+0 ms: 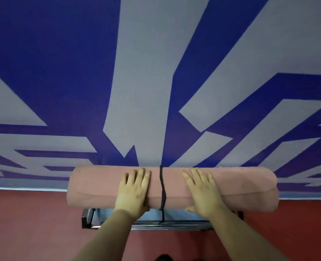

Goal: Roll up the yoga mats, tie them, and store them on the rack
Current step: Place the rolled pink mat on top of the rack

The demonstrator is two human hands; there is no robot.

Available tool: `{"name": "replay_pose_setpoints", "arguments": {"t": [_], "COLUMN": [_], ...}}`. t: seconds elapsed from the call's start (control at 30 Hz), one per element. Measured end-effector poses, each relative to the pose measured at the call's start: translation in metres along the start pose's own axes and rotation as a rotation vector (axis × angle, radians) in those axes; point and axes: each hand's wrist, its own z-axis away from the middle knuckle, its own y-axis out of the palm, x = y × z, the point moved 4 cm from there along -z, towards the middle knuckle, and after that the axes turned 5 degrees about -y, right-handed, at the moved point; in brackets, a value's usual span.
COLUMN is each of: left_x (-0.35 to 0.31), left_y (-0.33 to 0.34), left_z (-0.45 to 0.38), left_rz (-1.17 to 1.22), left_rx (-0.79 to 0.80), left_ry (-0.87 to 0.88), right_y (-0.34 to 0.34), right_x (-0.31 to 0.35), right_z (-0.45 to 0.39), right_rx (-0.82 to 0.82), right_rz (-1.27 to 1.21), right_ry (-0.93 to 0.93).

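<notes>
A rolled pink yoga mat (103, 185) lies crosswise on top of a metal rack (89, 217), against the wall. A black strap (162, 189) is tied round its middle, with an end hanging down over the rack. My left hand (134, 191) lies flat on the roll just left of the strap, fingers straight, thumb under the front. Right of the strap, my right hand (203, 193) rests on the mat the same way. Most of the rack is hidden under the roll and my arms.
A wall (61, 72) painted in blue and grey angular shapes rises right behind the mat. Red floor (27, 232) spreads on both sides of the rack. Something dark (163, 258) shows at the bottom edge.
</notes>
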Motion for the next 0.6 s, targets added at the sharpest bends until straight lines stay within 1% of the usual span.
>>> {"name": "replay_pose_setpoints", "arguments": {"t": [0.1,0.2,0.27,0.37,0.43,0.5,0.6], "left_x": [0.002,0.009,0.013,0.013,0.01,0.002,-0.004], "left_y": [0.024,0.035,0.037,0.031,0.025,0.009,-0.011], "left_z": [-0.012,-0.021,-0.027,-0.028,-0.024,-0.016,0.003], "left_rz": [0.015,0.015,0.004,-0.027,-0.024,-0.009,-0.029], "left_rx": [0.022,-0.003,0.031,0.097,0.105,0.061,0.092], "left_ry": [0.001,0.027,0.043,0.058,0.058,0.054,-0.001], "right_y": [0.02,0.033,0.041,0.04,0.034,0.019,0.007], "right_x": [0.001,-0.002,-0.009,-0.013,-0.008,-0.002,0.0], "right_z": [-0.017,-0.025,-0.028,-0.027,-0.023,-0.012,0.007], "right_rx": [0.053,0.016,-0.057,-0.083,-0.082,-0.09,-0.015], "right_rz": [-0.02,-0.015,-0.03,-0.019,-0.029,-0.049,-0.047], "right_ry": [-0.031,-0.037,-0.064,-0.049,-0.005,0.058,0.164]}}
